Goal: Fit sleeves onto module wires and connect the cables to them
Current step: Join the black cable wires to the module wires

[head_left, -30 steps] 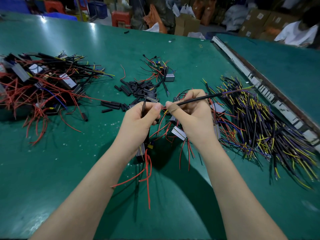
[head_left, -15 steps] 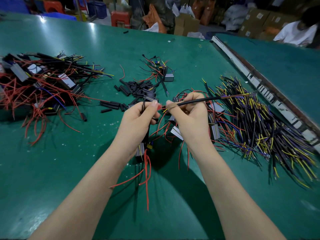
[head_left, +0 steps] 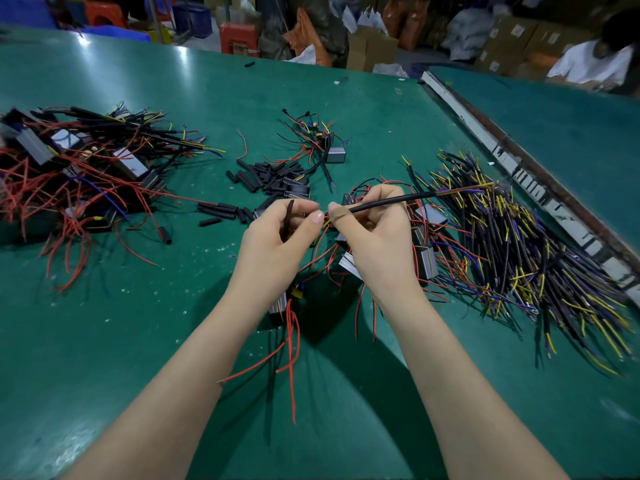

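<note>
Mostly green fills the view: a broad table (head_left: 121,323) covered in a smooth, slightly glossy mat, speckled with pale crumbs and catching a white glare toward its far left corner. A pale metal strip (head_left: 512,168) runs diagonally along the table's right edge, and past it lies a second green surface (head_left: 571,126). Beyond the table's far edge the room is cluttered with cardboard boxes (head_left: 370,50), a red stool (head_left: 239,36), blue crates (head_left: 27,12) and bags; a person in white (head_left: 595,64) sits at the far right.

Near the table's middle, the left hand (head_left: 277,247) and right hand (head_left: 377,237) are close together, thumbs almost meeting. The left hand grips a thin black wire (head_left: 288,220) standing up through its fist, and a grey module (head_left: 278,303) with red leads (head_left: 292,348) hangs below its wrist. The right hand pinches a black cable (head_left: 388,202) whose far end shows yellow and blue cores. Whether wire and cable touch cannot be made out.

Toward the table's left side sits a tangle of modules with red wires (head_left: 69,181). Black sleeves (head_left: 266,174) lie scattered just beyond the hands. On the table's right side spreads a heap of black cables with yellow and blue ends (head_left: 536,258).
</note>
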Demonstrator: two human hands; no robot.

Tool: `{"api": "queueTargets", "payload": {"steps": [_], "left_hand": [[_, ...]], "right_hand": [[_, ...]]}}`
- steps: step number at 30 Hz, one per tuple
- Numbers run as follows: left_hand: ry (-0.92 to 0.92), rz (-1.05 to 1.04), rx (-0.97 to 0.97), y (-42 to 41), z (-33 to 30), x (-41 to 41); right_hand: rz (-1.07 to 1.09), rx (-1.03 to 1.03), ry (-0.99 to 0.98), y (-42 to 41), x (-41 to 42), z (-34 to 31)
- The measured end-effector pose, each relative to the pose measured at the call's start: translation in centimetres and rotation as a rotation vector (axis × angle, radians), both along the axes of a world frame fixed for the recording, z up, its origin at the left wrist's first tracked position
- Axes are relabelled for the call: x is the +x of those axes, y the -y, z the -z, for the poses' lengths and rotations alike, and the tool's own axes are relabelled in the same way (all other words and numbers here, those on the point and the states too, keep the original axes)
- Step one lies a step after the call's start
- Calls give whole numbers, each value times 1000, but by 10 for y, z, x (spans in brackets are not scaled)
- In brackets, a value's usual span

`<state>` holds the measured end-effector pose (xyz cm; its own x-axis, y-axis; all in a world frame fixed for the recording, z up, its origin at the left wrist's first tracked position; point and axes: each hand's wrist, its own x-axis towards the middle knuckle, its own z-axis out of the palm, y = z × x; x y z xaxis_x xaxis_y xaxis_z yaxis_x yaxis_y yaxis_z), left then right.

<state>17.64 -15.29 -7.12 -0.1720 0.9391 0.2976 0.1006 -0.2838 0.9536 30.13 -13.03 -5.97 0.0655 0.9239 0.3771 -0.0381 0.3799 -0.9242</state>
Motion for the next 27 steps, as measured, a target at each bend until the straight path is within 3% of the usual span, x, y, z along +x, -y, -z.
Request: {"api": "queueTargets", "payload": {"steps": [12,16,21,27], "left_hand": [[84,59,-2,-1,-4,-3],[42,56,39,-1,-4,-4],[-169,-4,120,0,-1,-7],[-102,2,108,0,-2,-6]], "right_hand": [[19,75,198,4,-2,1],[-4,35,90,4,-1,-3],[-25,-31,-41,3,1,-7],[-41,-89,-109,2,-1,-5]]}}
